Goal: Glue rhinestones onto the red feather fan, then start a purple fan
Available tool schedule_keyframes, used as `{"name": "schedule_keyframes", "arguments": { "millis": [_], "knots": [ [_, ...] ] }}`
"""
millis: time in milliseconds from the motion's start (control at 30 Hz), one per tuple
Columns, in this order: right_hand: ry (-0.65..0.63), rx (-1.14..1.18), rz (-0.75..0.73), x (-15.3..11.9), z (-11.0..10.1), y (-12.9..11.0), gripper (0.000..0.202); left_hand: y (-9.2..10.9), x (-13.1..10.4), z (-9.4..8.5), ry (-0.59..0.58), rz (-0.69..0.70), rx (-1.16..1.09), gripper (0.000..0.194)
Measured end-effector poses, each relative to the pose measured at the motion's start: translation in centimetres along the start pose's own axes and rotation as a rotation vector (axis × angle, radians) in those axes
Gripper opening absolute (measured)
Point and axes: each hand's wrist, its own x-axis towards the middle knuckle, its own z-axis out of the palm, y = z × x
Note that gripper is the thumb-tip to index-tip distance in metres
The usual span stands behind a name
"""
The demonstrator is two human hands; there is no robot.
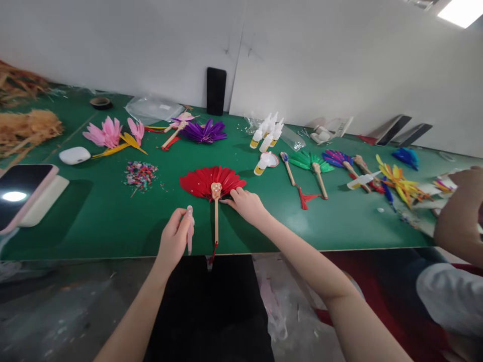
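A red feather fan (pixel 194 184) lies on the green table with its wooden handle toward me and a red tassel hanging over the edge. Decorations sit where its feathers meet the handle. My left hand (pixel 174 235), to the left of the handle, is closed around a pale pink pen-like tool (pixel 189 231) held upright. At the fan's lower right edge, my right hand (pixel 247 203) pinches the red feathers between thumb and fingers. Left of the fan is a pile of small colorful gems (pixel 139 175).
Glue bottles (pixel 267 136) stand behind the fan. Purple (pixel 206 131) and green (pixel 307 161) feather fans lie farther back and right. A phone (pixel 26 193) is at the left, another (pixel 216 91) leans on the wall. Another person's arm (pixel 458 221) is at the far right.
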Motion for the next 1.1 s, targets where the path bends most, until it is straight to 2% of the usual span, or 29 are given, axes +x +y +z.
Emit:
{"name": "schedule_keyframes", "arguments": {
  "millis": [133, 300, 533, 667, 800, 933, 1033, 1100],
  "knots": [
    [-0.061, -0.074, -0.097, 0.4, -0.4, 0.4, 0.047, -1.1, -0.2, 0.1, -0.011, 0.062, 0.108, 0.031],
    [-0.097, -0.118, -0.199, 0.4, -0.5, 1.0, 0.045, -2.1, -0.1, -0.1, 0.018, 0.104, 0.086, 0.035],
    [-0.083, -0.071, -0.364, 0.5, -1.5, 2.0, 0.039, -1.9, -0.7, -0.3, 0.046, 0.133, 0.098, 0.034],
    [-0.029, 0.041, -0.401, -0.7, -1.6, 2.7, 0.032, -1.9, -0.8, -0.3, 0.064, 0.155, 0.097, 0.033],
    [0.099, 0.234, -0.333, -2.3, -0.8, 3.5, 0.034, -2.1, -0.8, -0.5, 0.084, 0.131, 0.038, 0.031],
    [0.251, 0.48, -0.192, -2.7, 0.3, 4.2, 0.041, -1.7, 0.0, -0.6, 0.055, 0.123, -0.172, 0.024],
    [0.348, 0.66, -0.085, -2.4, 1.1, 4.7, 0.045, 0.2, 1.4, 0.3, 0.037, 0.24, -0.215, 0.025],
    [0.402, 0.758, -0.026, -2.2, 1.4, 5.1, 0.046, 1.9, 2.8, 1.6, 0.002, 0.357, -0.143, 0.024]
  ]
}}
